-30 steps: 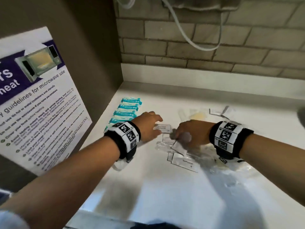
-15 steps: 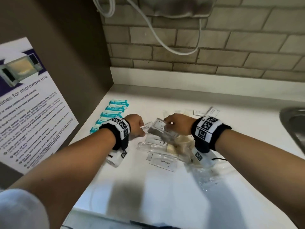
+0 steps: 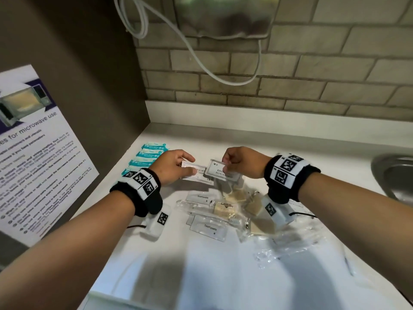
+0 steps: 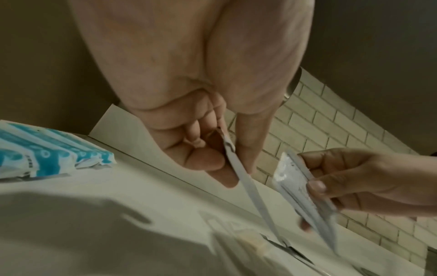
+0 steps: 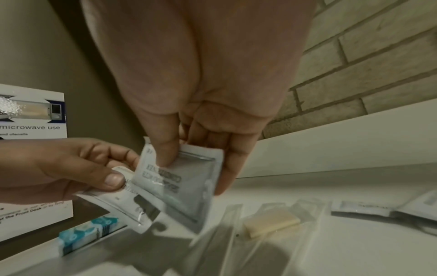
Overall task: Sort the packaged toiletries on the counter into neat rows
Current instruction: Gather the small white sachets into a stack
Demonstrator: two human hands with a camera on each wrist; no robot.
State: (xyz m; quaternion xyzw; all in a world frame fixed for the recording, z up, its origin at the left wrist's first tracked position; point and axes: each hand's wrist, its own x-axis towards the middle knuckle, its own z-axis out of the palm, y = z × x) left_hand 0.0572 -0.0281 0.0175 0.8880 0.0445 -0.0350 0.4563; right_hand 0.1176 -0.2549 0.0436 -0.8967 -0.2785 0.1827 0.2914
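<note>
Left hand at centre of the head view, thumb and fingers pinched on a flat white sachet held just above the white counter; same grip seen edge-on in the left wrist view, sachet slanting down toward the surface. Right hand just beside it, thumb and fingertips clamped on a second white sachet with upside-down print, its lower edge overlapping the first; in the right wrist view thumb pressed on the printed face of that sachet, left hand entering from the left edge. Teal-and-white packets lined up in a row at centre left, against the brown side wall, partly hidden behind the left wrist. Below the hands, a loose heap: two white toothpaste sachets, beige soap bars in clear wrap, a clear-wrapped toothbrush with only the bristle end discernible, crumpled clear plastic at lower right. Heap partly covered by the right wristband and the camera unit slung under it. Microwave guidelines poster at far left, brick-tile wall across the top with a white cable looping down, rim of a steel sink at the right edge. Arm shadows across the lower counter.
</note>
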